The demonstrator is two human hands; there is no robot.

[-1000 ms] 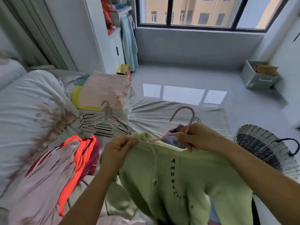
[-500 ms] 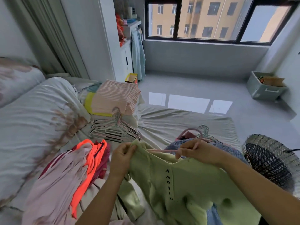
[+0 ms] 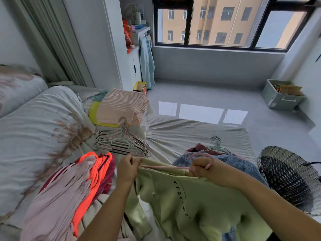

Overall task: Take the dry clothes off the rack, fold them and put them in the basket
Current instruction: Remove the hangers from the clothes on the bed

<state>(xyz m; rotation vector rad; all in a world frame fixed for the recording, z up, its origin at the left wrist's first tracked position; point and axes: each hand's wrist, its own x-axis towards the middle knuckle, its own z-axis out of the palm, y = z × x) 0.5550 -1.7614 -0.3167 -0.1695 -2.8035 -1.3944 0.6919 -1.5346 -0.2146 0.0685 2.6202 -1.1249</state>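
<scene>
A light green sweatshirt [image 3: 187, 202] with black lettering hangs in front of me over the bed. My left hand [image 3: 127, 168] pinches its left shoulder. My right hand [image 3: 204, 167] grips the pink hanger [image 3: 165, 166], whose bar shows at the collar and whose hook curls over my fingers. A dark woven basket [image 3: 288, 178] stands on the floor at the right. A folded pink striped garment [image 3: 121, 106] lies on a yellow one at the bed's far side.
A pile of empty hangers [image 3: 119, 141] lies on the bed. Pink and orange clothes [image 3: 83, 185] lie at the left, a blue knit top [image 3: 243, 164] with more hangers behind my right hand. A grey storage box [image 3: 281, 98] sits by the far wall.
The hanger's hook has come down from upright to lying over my right hand, and its bar has slid partly out of the collar. The sweatshirt sits lower.
</scene>
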